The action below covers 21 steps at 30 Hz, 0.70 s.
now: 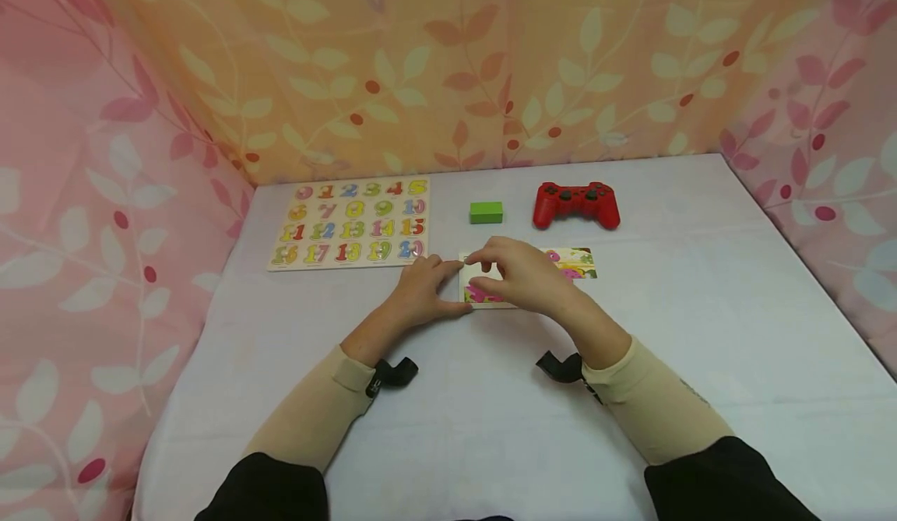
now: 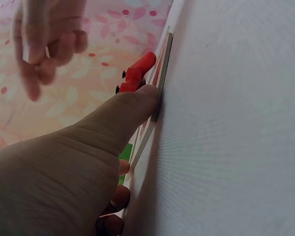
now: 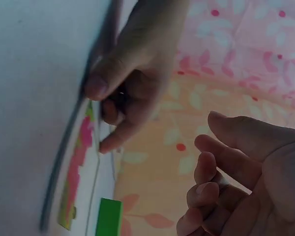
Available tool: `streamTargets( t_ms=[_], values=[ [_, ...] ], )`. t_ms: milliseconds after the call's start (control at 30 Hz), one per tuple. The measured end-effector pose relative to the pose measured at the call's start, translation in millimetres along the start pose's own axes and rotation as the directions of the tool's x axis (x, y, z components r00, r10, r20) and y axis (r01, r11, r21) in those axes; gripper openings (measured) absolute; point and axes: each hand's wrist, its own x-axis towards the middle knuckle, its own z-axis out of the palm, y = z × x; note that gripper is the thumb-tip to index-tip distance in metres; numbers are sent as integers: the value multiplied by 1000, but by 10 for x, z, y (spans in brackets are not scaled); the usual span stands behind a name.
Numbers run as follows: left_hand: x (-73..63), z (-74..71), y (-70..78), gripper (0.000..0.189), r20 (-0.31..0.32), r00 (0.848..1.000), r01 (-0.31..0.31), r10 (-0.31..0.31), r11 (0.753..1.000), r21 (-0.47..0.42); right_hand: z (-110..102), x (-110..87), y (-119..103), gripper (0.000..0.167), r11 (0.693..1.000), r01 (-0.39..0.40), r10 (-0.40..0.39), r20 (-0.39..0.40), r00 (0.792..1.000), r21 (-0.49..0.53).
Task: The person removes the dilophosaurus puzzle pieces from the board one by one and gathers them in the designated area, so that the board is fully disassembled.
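A small flat picture board (image 1: pixel 482 295) with a white area and pink and green print lies in front of the person. My left hand (image 1: pixel 418 291) grips its left end, thumb at the near edge and fingers toward the far side. In the left wrist view that thumb presses on the board's edge (image 2: pixel 165 66). My right hand (image 1: pixel 525 276) hovers over the board with fingers loosely bent and thumb apart; the right wrist view shows nothing between them. Beyond it shows a colourful picture piece (image 1: pixel 580 264) with pink figures, partly hidden by this hand.
A wooden number puzzle (image 1: pixel 350 223) stands at the back left. A green block (image 1: pixel 487 212) and a red game controller (image 1: pixel 577 205) lie behind the hands. White cloth (image 1: pixel 448 427) covers the table, and flowered curtains (image 1: pixel 448 61) enclose it at the back and sides.
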Motion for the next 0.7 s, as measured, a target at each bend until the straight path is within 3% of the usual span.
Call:
streamTargets(
  t_ms=[300, 500, 700],
  values=[
    [5, 2, 0, 84, 6, 1000, 7, -7, 1000, 5, 362, 136, 218, 49, 986, -99, 125, 197, 972, -136],
    [0, -8, 2, 85, 15, 1000, 12, -12, 1000, 4, 422, 134, 343, 49, 986, -94, 121, 206, 971, -137],
    [-6, -25, 7, 85, 14, 1000, 1, -2, 1000, 7, 458, 164, 458, 43, 993, -100, 111, 196, 974, -65]
  ],
)
